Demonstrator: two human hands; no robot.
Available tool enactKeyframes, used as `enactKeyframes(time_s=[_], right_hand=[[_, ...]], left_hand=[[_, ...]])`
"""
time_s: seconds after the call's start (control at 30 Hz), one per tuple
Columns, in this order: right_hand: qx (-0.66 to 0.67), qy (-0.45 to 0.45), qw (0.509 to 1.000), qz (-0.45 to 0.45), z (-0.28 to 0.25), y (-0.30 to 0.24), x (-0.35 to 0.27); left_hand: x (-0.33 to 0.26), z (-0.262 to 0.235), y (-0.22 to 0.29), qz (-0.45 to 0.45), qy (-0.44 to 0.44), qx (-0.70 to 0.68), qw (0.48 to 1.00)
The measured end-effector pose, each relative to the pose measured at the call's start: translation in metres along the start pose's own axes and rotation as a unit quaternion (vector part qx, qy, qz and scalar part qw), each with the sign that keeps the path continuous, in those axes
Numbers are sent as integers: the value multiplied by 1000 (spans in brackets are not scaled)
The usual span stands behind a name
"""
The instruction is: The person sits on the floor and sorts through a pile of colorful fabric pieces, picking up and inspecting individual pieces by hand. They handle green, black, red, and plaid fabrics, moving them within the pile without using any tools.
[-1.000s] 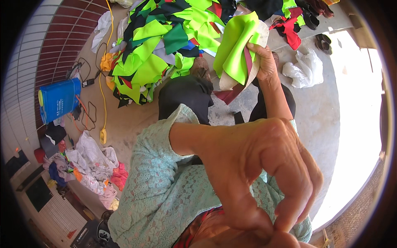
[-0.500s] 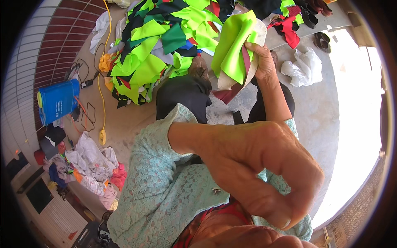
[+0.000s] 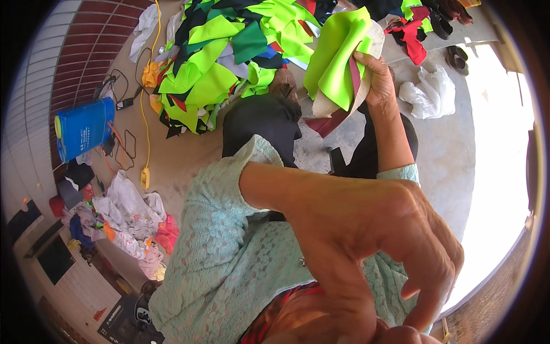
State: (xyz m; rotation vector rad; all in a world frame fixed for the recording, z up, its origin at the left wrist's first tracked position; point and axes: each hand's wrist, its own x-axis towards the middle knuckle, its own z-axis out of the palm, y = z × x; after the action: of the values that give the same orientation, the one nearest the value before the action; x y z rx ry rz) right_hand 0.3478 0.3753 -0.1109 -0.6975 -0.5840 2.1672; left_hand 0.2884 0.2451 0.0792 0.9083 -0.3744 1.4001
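Observation:
My right hand [image 3: 379, 80] is raised out in front and grips a bundle of fabric pieces [image 3: 338, 57]: neon green on top, with maroon and white layers under it. My left hand [image 3: 372, 246] hangs very close to the camera and fills the lower middle. Its fingers curl downward and their tips run off the lower edge, so I cannot see whether they pinch anything. A pale green lace sleeve [image 3: 223, 252] covers my left arm. Beyond the bundle lies a big heap of neon green, dark green, black and red cloth cuttings [image 3: 217, 63].
A blue box-shaped container [image 3: 85, 127] stands at the left beside black cables and a yellow cord [image 3: 146, 126]. Mixed cloth scraps [image 3: 129, 221] lie at lower left. A white plastic bag [image 3: 431, 92] and dark sandals [image 3: 455, 54] sit on the concrete floor at right.
My left hand has turned and opened its curl slightly, with the fingers now pointing further down. The right hand and its fabric bundle stay nearly where they were.

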Motion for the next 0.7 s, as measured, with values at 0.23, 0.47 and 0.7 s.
enactKeyframes(time_s=[0.23, 0.47, 0.7], right_hand=[[6, -1, 1000, 3, 2, -2, -3], [12, -8, 1000, -6, 2, -1, -2], [30, -29, 999, 2, -1, -2, -1]], left_hand=[[0, -11, 1, -35, 2, -21, 999], [-4, -18, 14, -72, 13, -3, 997], [-1, -27, 32, -128, 16, 67, 989]])
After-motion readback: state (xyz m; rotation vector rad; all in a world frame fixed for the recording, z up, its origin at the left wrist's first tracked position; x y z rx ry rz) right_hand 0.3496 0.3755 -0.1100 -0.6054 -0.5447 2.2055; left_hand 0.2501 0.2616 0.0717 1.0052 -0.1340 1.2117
